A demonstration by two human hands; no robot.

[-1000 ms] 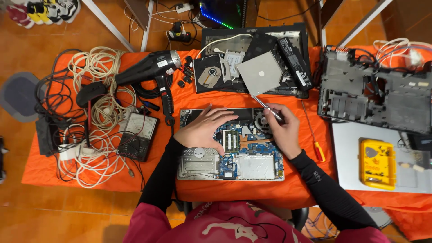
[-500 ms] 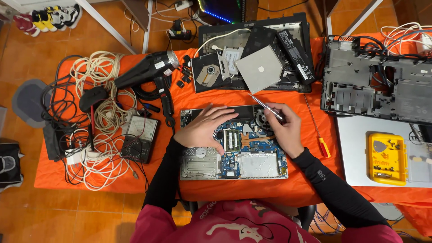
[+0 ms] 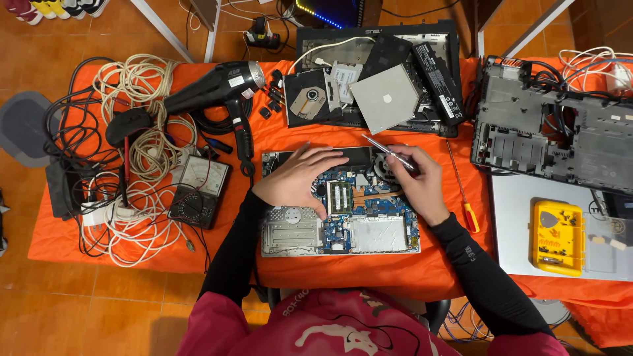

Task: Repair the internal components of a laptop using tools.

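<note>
Head view shows the left hand (image 3: 298, 178) spread flat, fingers open, pressing on the opened laptop base (image 3: 339, 204) at the middle of the orange table (image 3: 369, 270). Right hand (image 3: 419, 181) is curled closed around a screwdriver (image 3: 390, 151), its tip over the laptop's upper right corner.

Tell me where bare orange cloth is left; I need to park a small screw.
Bare cloth: between the black hair dryer and the opened laptop base, and around the red-handled screwdriver. Crowded: the white cable tangle at left, dismantled laptop shells at right.
</note>
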